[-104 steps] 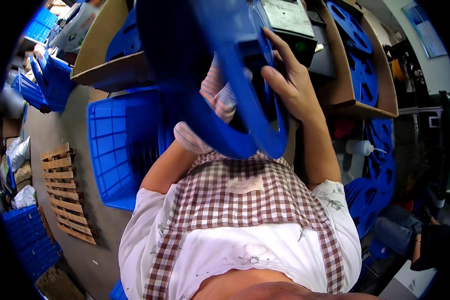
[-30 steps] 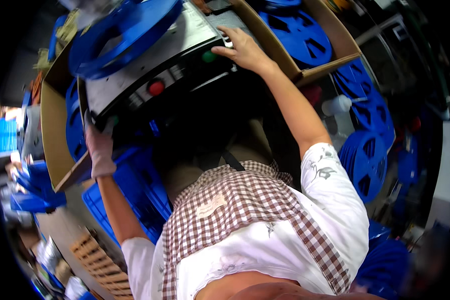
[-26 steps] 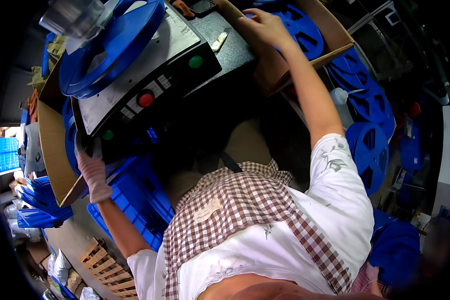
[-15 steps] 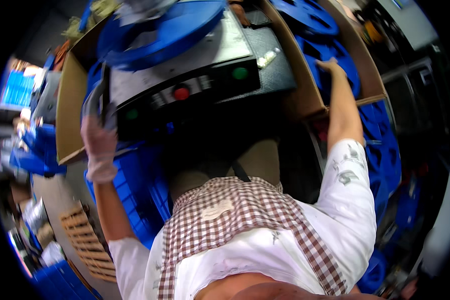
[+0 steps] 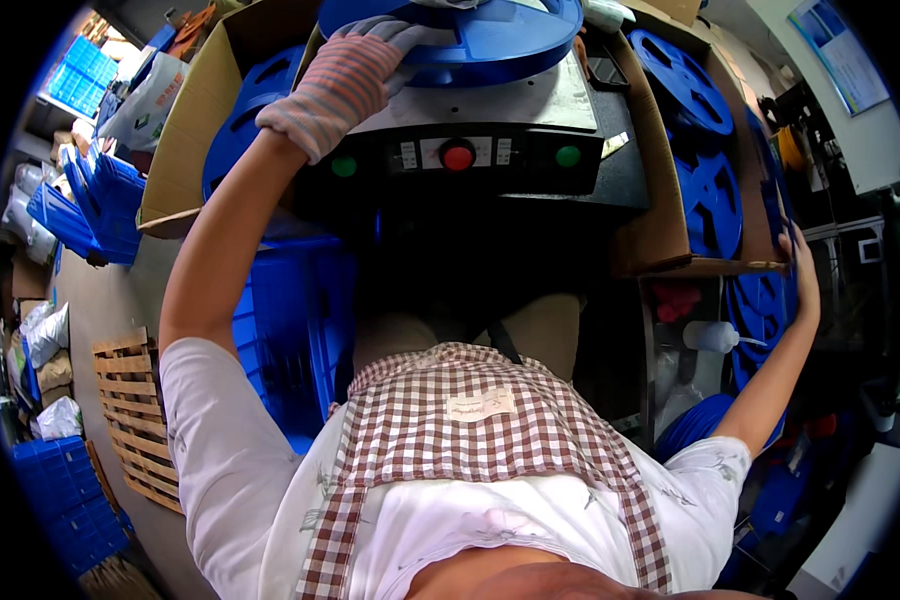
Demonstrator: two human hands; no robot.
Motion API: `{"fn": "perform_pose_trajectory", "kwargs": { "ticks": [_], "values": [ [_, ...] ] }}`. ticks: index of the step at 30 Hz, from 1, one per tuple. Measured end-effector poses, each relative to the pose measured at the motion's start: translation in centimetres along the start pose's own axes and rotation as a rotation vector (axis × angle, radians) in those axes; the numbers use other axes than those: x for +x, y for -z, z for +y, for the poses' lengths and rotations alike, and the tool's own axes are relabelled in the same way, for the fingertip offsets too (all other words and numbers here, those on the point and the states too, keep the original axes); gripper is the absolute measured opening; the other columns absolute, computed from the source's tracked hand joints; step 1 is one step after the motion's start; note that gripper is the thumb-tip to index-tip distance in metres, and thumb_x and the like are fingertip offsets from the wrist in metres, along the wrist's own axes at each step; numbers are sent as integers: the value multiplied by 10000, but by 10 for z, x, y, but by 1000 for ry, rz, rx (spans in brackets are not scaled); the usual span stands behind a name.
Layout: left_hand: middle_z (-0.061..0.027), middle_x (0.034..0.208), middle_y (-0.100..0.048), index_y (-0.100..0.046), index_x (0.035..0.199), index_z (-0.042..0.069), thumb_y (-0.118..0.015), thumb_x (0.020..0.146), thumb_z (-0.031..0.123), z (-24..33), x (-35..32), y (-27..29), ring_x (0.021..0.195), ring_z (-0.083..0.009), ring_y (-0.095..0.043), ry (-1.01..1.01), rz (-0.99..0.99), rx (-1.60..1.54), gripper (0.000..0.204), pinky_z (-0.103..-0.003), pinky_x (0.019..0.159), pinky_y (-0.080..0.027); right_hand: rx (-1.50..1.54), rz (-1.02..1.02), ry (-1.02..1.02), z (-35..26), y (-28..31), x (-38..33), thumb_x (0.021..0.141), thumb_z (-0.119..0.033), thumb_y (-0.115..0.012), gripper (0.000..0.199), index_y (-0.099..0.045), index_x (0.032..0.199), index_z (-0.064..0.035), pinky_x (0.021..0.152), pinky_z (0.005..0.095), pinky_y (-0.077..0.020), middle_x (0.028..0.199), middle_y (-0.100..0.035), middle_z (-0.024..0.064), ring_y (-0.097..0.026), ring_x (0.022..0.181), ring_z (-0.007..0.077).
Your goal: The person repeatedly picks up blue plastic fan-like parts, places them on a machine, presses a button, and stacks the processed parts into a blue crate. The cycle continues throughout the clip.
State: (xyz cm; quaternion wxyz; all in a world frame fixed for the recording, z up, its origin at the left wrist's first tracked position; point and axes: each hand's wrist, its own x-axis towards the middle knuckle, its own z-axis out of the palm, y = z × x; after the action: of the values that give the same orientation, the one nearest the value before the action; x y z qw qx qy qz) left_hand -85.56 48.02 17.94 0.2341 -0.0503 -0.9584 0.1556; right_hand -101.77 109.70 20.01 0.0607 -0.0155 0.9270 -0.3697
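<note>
Resting atop machine (image 5: 545,108): blue reel (image 5: 520,42) | left hand (image 5: 345,85) laid over reel, grip closure cannot be told | right hand (image 5: 808,285) set by blue disc (image 5: 771,185) right of machine, closure likewise unclear | reel best kept level

A dull grey floor (image 5: 110,295) runs down from nine o'clock, carrying a slatted pale-wood pallet (image 5: 135,418) at eight — and, farther out, stacked blue plastic crates (image 5: 62,490). Crumpled white plastic bags (image 5: 47,336) lie at nine. Bright light shows at ten. At two, a pale wall (image 5: 855,160) bears a blue-and-white rectangular poster (image 5: 840,52) — three o'clock lies mostly in shadow.
</note>
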Motion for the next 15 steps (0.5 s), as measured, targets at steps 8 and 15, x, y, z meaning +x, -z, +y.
{"fn": "perform_pose_trajectory", "kwargs": {
  "ticks": [8,15],
  "values": [
    [-89,981,-629,-589,1130,130,-542,876,143,1,9,10,945,-267,-616,-96,117,-8,259,-401,844,-483,986,-66,328,5,-93,-135,830,-414,-551,636,-445,1313,-12,906,340,-451,1077,-584,145,-570,1017,207],
    [-128,870,-622,-613,982,106,-511,871,117,-36,14,21,843,-319,-627,105,357,-31,151,-423,727,-511,1111,-209,521,-26,-126,-150,849,-369,-550,608,-459,1260,69,963,381,-420,1095,-550,205,-543,1023,264]
  ]
}}
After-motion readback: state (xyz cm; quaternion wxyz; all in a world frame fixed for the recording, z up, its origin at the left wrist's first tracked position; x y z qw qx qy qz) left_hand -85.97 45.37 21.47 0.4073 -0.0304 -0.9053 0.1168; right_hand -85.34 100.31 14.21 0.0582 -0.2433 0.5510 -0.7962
